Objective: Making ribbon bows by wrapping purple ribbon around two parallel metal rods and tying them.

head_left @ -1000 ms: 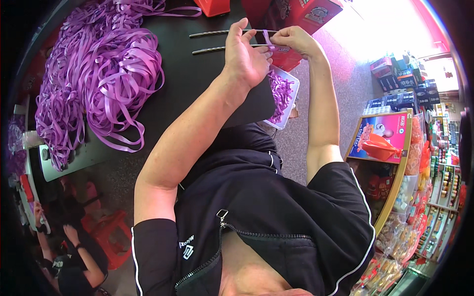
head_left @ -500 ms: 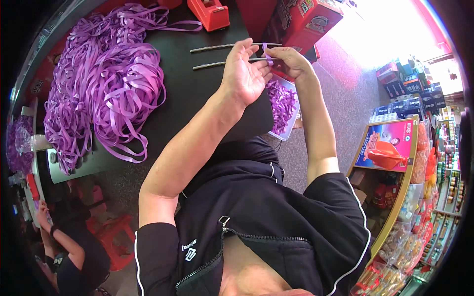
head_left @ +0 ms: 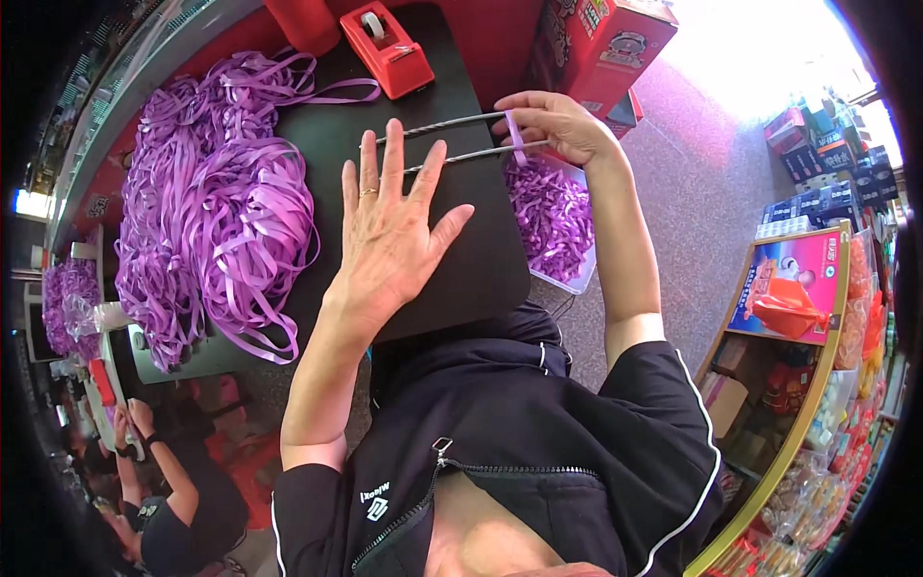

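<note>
Two slim twisted metal rods (head_left: 452, 123) lie side by side across the black table (head_left: 442, 260), their right ends at its right edge. A purple ribbon loop (head_left: 517, 144) goes around the rods near those ends. My right hand (head_left: 567, 127) is at the loop, its fingers bent and closed on the ribbon. Over the table, my left hand (head_left: 389, 236) is open, palm down with fingers spread, holding nothing. Its fingertips cover part of the rods. To its left lies a big tangled heap of purple ribbon (head_left: 245, 207).
A pale plastic bin (head_left: 582, 281) of short purple ribbon pieces (head_left: 548, 221) stands below the table's right edge. A red tape dispenser (head_left: 392, 58) sits at the back. Beyond are a red carton (head_left: 620, 53) and a goods shelf (head_left: 808, 385). Another person (head_left: 173, 500) works at lower left.
My left hand has left the ribbon and rods, moving left and nearer with fingers spread. My right hand stays by the rod ends, and the loop is near them.
</note>
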The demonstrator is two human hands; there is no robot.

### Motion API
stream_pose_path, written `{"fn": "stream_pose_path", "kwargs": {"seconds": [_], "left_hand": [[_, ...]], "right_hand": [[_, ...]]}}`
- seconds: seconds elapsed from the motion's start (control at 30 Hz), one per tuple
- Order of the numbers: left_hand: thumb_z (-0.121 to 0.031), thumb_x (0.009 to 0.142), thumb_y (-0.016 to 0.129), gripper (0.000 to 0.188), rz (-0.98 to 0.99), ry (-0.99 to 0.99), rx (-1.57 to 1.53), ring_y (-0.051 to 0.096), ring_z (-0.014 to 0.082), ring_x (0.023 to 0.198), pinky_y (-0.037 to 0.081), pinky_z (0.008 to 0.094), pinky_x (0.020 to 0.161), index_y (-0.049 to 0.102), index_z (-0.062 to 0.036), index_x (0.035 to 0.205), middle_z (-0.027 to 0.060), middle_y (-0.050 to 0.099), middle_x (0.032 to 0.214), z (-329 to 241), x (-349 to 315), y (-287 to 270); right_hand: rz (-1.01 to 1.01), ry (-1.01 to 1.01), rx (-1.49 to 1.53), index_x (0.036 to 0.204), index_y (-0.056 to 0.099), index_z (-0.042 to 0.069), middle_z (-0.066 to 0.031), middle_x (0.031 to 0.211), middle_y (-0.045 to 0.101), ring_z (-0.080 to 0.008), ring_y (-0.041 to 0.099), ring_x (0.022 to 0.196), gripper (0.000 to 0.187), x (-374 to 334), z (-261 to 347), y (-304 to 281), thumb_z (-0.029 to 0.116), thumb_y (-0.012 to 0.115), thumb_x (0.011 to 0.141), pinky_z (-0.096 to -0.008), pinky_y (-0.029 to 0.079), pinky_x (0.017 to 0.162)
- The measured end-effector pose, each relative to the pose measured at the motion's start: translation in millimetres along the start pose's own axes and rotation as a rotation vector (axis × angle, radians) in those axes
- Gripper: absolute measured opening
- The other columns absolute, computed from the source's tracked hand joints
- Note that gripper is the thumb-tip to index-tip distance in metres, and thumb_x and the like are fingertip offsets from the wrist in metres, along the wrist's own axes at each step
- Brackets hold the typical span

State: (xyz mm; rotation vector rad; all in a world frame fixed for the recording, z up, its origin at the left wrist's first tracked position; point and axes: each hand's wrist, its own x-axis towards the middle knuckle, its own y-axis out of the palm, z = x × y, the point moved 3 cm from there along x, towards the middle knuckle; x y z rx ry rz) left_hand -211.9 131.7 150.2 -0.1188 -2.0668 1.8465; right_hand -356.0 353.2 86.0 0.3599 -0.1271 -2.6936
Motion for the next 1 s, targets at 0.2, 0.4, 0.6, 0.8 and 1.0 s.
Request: {"fn": "stream_pose_path", "kwargs": {"seconds": [0.2,0.4,0.6,0.8,1.0], "left_hand": [[-0.065,0.089,0.035,0.073,0.160,-0.041,-0.024,0.011,0.0374,0.141,0.012,0.0536,0.112,0.027,-0.0208,0.146,0.0202,0.012,0.152,11.0,-0.4,22.2],[-0.066,0.087,0.038,0.074,0.154,-0.025,-0.036,0.011,0.0376,0.141,0.014,0.0569,0.110,0.027,-0.0217,0.146,0.0202,0.012,0.152,11.1,1.6,28.6],[-0.065,0.086,0.041,0.074,0.129,-0.034,-0.044,0.013,0.0384,0.140,0.016,0.0594,0.109,0.027,-0.0234,0.146,0.0199,0.011,0.152,13.1,-0.1,29.3],[-0.062,0.086,0.045,0.074,0.115,-0.019,-0.076,0.014,0.0407,0.139,0.017,0.0610,0.108,0.027,-0.0233,0.146,0.0203,0.010,0.152,10.9,2.3,26.3],[-0.053,0.088,0.052,0.071,-0.004,-0.016,-0.252,0.010,0.0415,0.140,0.011,0.0608,0.108,0.025,-0.0241,0.147,0.0170,0.002,0.154,10.2,-3.4,3.9]], "right_hand": [[0.060,0.004,-0.009,0.107,0.061,-0.003,-0.0123,0.087,0.068,-0.0144,0.067,0.074,0.032,7.3,1.5,5.3,0.014,0.070,0.081,-0.0247,0.055,0.069],[0.075,0.003,-0.005,0.106,0.063,-0.002,-0.0109,0.086,0.069,-0.0139,0.068,0.075,0.033,8.7,1.5,-0.7,0.015,0.072,0.080,-0.0253,0.055,0.071],[-0.051,0.033,-0.069,0.109,0.060,-0.003,-0.0120,0.092,0.068,-0.0152,0.067,0.075,0.033,-3.2,1.5,-37.4,0.014,0.068,0.083,-0.0254,0.056,0.067],[-0.331,0.055,-0.146,0.118,0.056,-0.002,-0.0138,0.103,0.066,-0.0157,0.065,0.088,0.036,-77.9,-21.0,-147.1,0.017,0.060,0.089,-0.0267,0.052,0.072],[-0.566,0.007,0.034,0.124,0.054,-0.002,-0.0146,0.111,0.065,-0.0215,0.064,0.098,0.039,-85.3,-85.7,-137.3,0.021,0.057,0.091,-0.0300,0.052,0.084]]}}
